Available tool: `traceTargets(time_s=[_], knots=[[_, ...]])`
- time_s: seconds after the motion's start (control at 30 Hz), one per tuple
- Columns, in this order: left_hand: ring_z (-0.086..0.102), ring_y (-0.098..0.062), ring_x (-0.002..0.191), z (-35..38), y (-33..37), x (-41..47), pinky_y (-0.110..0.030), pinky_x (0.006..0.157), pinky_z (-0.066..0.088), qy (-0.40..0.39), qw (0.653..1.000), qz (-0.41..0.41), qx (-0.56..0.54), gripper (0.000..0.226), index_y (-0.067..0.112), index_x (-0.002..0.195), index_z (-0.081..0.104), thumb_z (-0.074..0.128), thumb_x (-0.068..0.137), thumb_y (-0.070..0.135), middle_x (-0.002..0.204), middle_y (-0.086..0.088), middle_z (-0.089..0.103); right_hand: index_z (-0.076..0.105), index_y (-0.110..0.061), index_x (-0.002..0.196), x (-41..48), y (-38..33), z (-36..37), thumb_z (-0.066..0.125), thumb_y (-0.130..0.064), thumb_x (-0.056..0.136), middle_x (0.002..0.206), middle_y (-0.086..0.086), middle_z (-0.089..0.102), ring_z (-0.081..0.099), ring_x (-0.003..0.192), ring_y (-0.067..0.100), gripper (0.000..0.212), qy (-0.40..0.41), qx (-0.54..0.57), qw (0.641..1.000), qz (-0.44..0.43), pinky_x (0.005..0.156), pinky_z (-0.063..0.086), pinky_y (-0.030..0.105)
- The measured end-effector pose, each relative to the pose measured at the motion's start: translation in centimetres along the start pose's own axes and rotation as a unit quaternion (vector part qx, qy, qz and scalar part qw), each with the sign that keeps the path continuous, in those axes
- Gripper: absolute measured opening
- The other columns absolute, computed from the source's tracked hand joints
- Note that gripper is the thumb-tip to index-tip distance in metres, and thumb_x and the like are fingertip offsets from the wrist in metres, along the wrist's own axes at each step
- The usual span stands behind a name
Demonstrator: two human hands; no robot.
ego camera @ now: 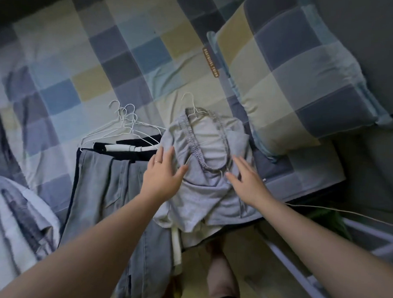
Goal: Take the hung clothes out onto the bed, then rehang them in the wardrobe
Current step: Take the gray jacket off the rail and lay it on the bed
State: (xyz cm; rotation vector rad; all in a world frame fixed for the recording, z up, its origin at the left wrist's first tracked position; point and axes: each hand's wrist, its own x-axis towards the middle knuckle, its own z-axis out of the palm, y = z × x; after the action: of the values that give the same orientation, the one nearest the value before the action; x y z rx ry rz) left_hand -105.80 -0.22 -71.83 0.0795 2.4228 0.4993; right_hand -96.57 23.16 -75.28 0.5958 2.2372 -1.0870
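A pair of light grey shorts (pixel 202 189) with an elastic waistband lies on a white wire hanger (pixel 189 103) near the bed's edge. My left hand (pixel 164 172) rests flat on the shorts' left side, fingers straight. My right hand (pixel 246 180) hovers with spread fingers over their right side; touch cannot be told. To the left, grey trousers (pixel 108 194) and dark garments (pixel 123 149) lie on several white hangers (pixel 124 123), their legs trailing off the bed's edge.
The bed wears a checked blue, grey and yellow sheet (pixel 82 60). A matching pillow (pixel 291 81) sits at the right. A rumpled white and grey quilt (pixel 12 215) lies at the left. A thin cord (pixel 346 211) and white metal frame (pixel 298 270) run at the lower right.
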Motion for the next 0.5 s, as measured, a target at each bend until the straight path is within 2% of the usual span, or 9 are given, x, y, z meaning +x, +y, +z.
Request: traceTargets(time_s=[0.1, 0.23, 0.5], knots=[[0.003, -0.023, 0.152, -2.2, -1.0, -3.6, -0.048, 0.12, 0.016, -0.001, 1.0, 0.019, 0.021, 0.071, 0.038, 0.156, 0.011, 0.041, 0.096, 0.061, 0.166, 0.004, 0.001, 0.02, -0.03, 0.155, -4.1, -2.4, 0.7, 0.044, -0.046, 0.1, 0.162, -0.008, 0.013, 0.012, 0.149, 0.014, 0.062, -0.004, -0.026, 1.0, -0.017, 0.119, 0.02, 0.038], [-0.003, -0.023, 0.152, -5.1, -2.8, -8.7, -0.047, 0.12, 0.009, 0.004, 0.996, 0.062, 0.057, 0.071, 0.042, 0.156, 0.007, 0.036, 0.096, 0.065, 0.166, 0.007, -0.007, 0.018, -0.033, 0.155, -8.9, -6.1, 1.8, 0.04, -0.05, 0.1, 0.163, -0.01, 0.011, 0.008, 0.15, 0.015, 0.062, 0.029, -0.048, 0.998, -0.028, 0.12, 0.017, 0.042], [-0.013, -0.021, 0.152, -10.1, -9.2, -17.6, -0.048, 0.122, 0.001, 0.029, 0.981, 0.162, 0.101, 0.071, 0.042, 0.156, 0.003, 0.03, 0.096, 0.068, 0.166, 0.006, -0.011, 0.01, -0.038, 0.155, -19.7, -13.0, 8.1, 0.036, -0.054, 0.099, 0.163, -0.012, 0.006, 0.001, 0.15, 0.013, 0.064, 0.145, -0.098, 0.983, -0.047, 0.12, 0.011, 0.046]])
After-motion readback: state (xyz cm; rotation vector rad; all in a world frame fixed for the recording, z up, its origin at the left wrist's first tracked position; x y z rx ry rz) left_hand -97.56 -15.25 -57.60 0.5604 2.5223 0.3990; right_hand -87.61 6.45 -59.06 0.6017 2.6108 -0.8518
